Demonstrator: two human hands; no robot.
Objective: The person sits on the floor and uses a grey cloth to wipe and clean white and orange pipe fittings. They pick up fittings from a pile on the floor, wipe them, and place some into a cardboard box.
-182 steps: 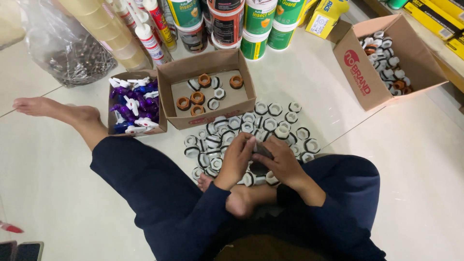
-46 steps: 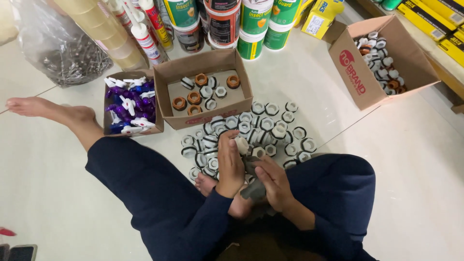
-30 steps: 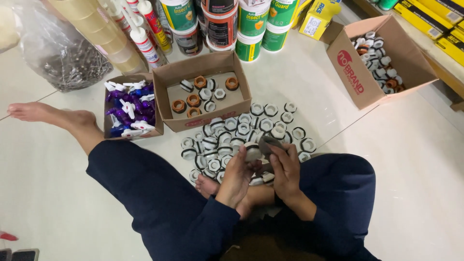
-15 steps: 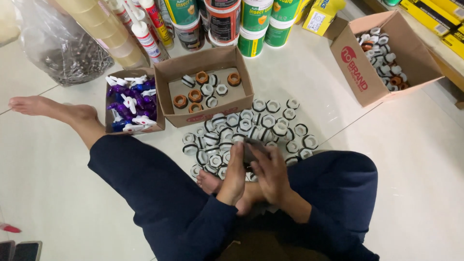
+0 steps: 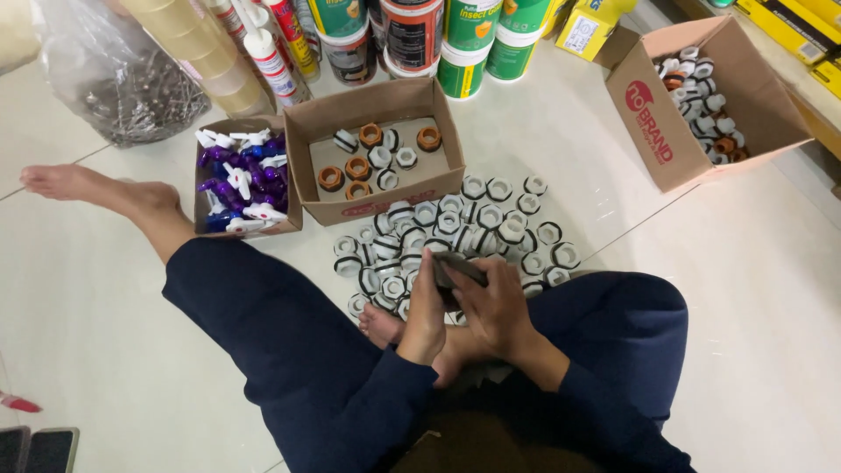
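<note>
Both hands meet over the lap, clamped together on a small dark fitting: the left hand grips it from the side, the right hand from below. Half a second ago they sat slightly lower; now the fitting is raised to the near edge of the pile of white fittings on the floor. The boxes have not moved.

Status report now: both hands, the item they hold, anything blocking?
Left hand and right hand together grip a dark flat object. Below them, white ring fittings lie on the floor. Nothing blocks the hands.
</note>
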